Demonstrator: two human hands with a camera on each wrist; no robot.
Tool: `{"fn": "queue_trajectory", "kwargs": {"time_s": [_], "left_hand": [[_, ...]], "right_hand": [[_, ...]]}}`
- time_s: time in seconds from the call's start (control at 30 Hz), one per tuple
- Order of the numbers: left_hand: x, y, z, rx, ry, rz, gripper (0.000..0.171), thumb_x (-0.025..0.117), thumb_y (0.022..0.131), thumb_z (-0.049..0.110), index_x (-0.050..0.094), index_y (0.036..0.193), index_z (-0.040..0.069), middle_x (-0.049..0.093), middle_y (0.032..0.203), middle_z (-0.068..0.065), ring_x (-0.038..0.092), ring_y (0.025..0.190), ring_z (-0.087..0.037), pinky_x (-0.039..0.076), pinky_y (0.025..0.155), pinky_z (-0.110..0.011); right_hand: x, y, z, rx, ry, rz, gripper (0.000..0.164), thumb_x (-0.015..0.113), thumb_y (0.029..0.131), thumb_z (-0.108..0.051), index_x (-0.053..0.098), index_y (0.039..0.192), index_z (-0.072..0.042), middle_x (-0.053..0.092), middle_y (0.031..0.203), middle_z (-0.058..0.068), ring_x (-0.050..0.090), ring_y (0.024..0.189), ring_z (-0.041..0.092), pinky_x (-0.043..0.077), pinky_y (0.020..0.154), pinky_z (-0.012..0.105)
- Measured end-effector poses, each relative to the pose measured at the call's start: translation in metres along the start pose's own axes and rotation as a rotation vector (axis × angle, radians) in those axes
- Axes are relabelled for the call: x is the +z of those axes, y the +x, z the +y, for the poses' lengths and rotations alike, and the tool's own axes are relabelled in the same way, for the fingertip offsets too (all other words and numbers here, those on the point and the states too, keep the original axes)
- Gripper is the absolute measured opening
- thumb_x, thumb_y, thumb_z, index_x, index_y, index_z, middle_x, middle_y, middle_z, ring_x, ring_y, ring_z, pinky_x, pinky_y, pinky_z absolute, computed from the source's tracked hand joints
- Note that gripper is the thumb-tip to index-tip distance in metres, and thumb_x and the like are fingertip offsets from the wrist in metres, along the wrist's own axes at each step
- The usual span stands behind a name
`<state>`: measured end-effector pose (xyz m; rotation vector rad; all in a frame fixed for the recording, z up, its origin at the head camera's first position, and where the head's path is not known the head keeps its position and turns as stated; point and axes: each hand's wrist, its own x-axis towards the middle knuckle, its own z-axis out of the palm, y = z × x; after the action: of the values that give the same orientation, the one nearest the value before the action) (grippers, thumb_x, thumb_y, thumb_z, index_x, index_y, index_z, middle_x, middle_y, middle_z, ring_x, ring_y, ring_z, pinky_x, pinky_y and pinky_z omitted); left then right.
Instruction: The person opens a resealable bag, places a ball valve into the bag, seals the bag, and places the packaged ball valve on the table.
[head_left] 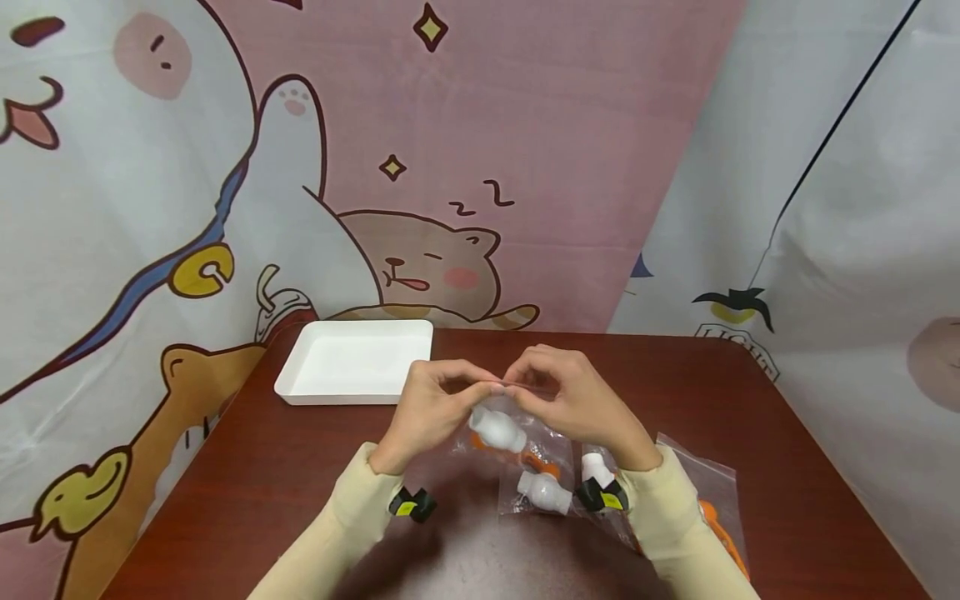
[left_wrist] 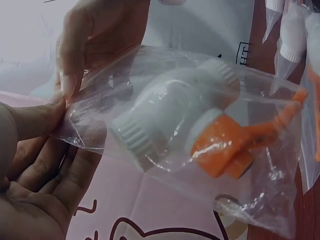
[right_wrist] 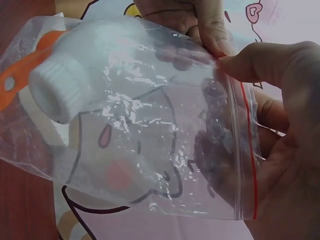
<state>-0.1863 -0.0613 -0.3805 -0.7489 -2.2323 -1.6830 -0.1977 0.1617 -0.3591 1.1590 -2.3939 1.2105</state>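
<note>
A clear zip bag (right_wrist: 150, 165) with a red line along its seal hangs between the two hands over the table. Inside it lies a white plastic valve (left_wrist: 170, 110) with ribbed ends and an orange handle (left_wrist: 225, 145). My left hand (head_left: 433, 408) pinches the bag's top edge between thumb and fingers. Close beside it, my right hand (head_left: 573, 396) pinches the same edge, the fingertips of both hands nearly meeting. Whether the seal is parted cannot be made out. Below, another bagged white valve (head_left: 545, 492) rests on the table.
A shallow white tray (head_left: 360, 367) stands at the back left of the brown table (head_left: 225, 492). Near the right forearm lie more clear bags, one with a white part (head_left: 596, 468), another with an orange handle (head_left: 723, 537). A printed cloth (head_left: 570, 167) hangs behind.
</note>
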Motion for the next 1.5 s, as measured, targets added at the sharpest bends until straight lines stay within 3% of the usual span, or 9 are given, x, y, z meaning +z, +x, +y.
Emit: {"fn": "queue_trajectory", "kwargs": {"time_s": [0.13,0.4,0.77,1.13,1.5], "left_hand": [[0.001,0.001,0.002,-0.002,-0.002,0.001,0.004,0.08,0.09,0.024,0.082,0.09,0.02,0.079,0.085,0.007,0.061,0.065,-0.006,0.048,0.059,-0.021],[0.002,0.004,0.005,0.058,-0.002,0.002,0.005,0.081,0.09,0.019,0.082,0.088,0.014,0.079,0.084,0.002,0.07,0.075,-0.008,0.056,0.065,-0.024],[0.001,0.004,0.007,0.095,0.007,0.028,0.007,0.081,0.089,0.017,0.081,0.087,0.01,0.079,0.081,-0.001,0.067,0.068,-0.012,0.054,0.061,-0.023],[-0.007,0.002,0.006,0.058,0.015,0.064,0.005,0.083,0.088,0.018,0.081,0.085,0.014,0.078,0.081,0.001,0.062,0.066,-0.008,0.05,0.059,-0.025],[-0.017,-0.004,0.003,0.043,0.027,0.105,0.009,0.082,0.088,0.021,0.081,0.086,0.012,0.079,0.083,0.002,0.07,0.075,-0.011,0.054,0.066,-0.024]], "right_hand": [[0.0,0.002,0.0,-0.015,-0.032,0.008,0.011,0.075,0.092,-0.01,0.073,0.092,-0.02,0.068,0.087,-0.01,0.061,0.076,0.005,0.055,0.068,0.023],[-0.002,-0.001,0.001,-0.056,-0.058,0.008,0.011,0.073,0.093,-0.009,0.071,0.092,-0.02,0.067,0.087,-0.009,0.06,0.075,0.004,0.057,0.067,0.023],[-0.005,-0.002,0.002,-0.083,-0.052,0.013,0.012,0.073,0.091,-0.006,0.071,0.092,-0.018,0.066,0.087,-0.008,0.06,0.074,0.005,0.056,0.064,0.022],[-0.011,-0.01,0.006,-0.069,-0.091,0.026,0.013,0.074,0.092,-0.008,0.071,0.092,-0.021,0.066,0.088,-0.012,0.055,0.07,0.003,0.05,0.058,0.02],[-0.016,-0.021,0.014,-0.052,-0.114,0.031,0.015,0.075,0.092,-0.008,0.07,0.092,-0.023,0.063,0.086,-0.012,0.054,0.072,0.003,0.049,0.059,0.021]]}}
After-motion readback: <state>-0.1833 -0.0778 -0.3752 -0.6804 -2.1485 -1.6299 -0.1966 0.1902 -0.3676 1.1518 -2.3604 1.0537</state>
